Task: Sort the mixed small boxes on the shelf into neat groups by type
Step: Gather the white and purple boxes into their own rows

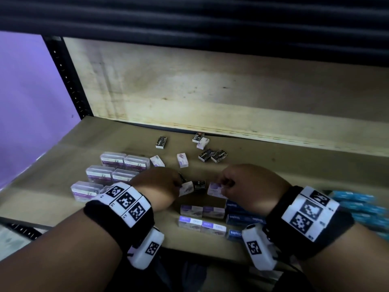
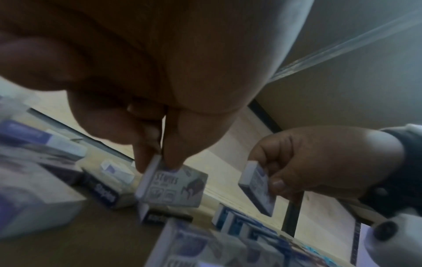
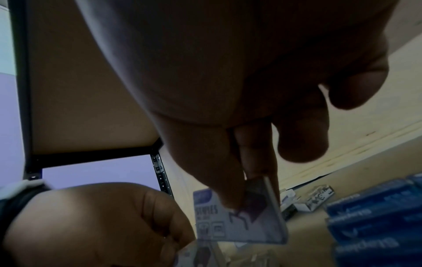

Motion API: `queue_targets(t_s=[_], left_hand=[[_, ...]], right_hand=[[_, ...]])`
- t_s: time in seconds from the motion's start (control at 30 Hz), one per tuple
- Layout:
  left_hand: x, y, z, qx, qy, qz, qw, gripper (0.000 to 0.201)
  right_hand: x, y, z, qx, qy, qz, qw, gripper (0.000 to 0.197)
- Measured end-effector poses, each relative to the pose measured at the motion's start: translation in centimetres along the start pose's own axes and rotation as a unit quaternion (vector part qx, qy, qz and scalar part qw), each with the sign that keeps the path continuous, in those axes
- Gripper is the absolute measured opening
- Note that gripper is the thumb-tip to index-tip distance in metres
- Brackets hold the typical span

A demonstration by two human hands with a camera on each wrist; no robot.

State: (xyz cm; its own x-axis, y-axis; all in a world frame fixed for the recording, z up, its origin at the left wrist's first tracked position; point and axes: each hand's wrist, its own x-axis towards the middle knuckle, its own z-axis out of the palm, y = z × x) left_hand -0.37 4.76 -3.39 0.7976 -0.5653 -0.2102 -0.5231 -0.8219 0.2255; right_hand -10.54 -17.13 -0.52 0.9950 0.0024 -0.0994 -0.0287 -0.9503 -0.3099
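left hand [image 1: 156,182]: my thumb and fingertips [image 2: 146,162] pinch the top edge of a pale purple staples box [image 2: 173,187]; box hangs off the shelf board, tilted.
right hand [image 1: 252,182]: thumb and forefinger pinch a second pale purple staples box [image 3: 239,224] by its upper edge; other fingers loosely curled, touching nothing.
landmark: black staples box [image 1: 199,185] lying flat on the shelf board [image 1: 315,169], between my two hands.
left-held box: just left of the black box, may touch it, can't tell.
right-held box: just right of the black box, small gap.
purple group: four pale purple boxes [image 1: 202,218] in a two-by-two block, nearer me than the black box.
blue group: dark blue Staples boxes [image 1: 242,218] touching the right side of that block.
clear cases: clear plastic cases [image 1: 109,171] in rows, left of the black box, behind my left wrist.
loose boxes: black and pale purple ones [image 1: 212,155] scattered farther back than the black box, toward the wooden back panel [image 1: 210,87].
far right: blue packs [image 1: 357,205], blurred.
room: purple wall [image 1: 27,102] past the black perforated upright [image 1: 67,79].
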Motion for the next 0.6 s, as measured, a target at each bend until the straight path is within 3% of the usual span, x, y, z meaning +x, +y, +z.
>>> queue_targets(t_s=[0.3, 0.6], left_hand=[[0.8, 1.2, -0.2, 0.032, -0.058, 0.077, 0.995, 0.029], [1.3, 1.5, 0.2, 0.065, -0.057, 0.11, 0.99, 0.027]], right_hand=[[1.2, -1.5, 0.1, -0.054, -0.044, 0.004, 0.998, 0.018], [2.4, -3.3, 0.8, -0.129, -0.114, 0.024, 0.985, 0.025]])
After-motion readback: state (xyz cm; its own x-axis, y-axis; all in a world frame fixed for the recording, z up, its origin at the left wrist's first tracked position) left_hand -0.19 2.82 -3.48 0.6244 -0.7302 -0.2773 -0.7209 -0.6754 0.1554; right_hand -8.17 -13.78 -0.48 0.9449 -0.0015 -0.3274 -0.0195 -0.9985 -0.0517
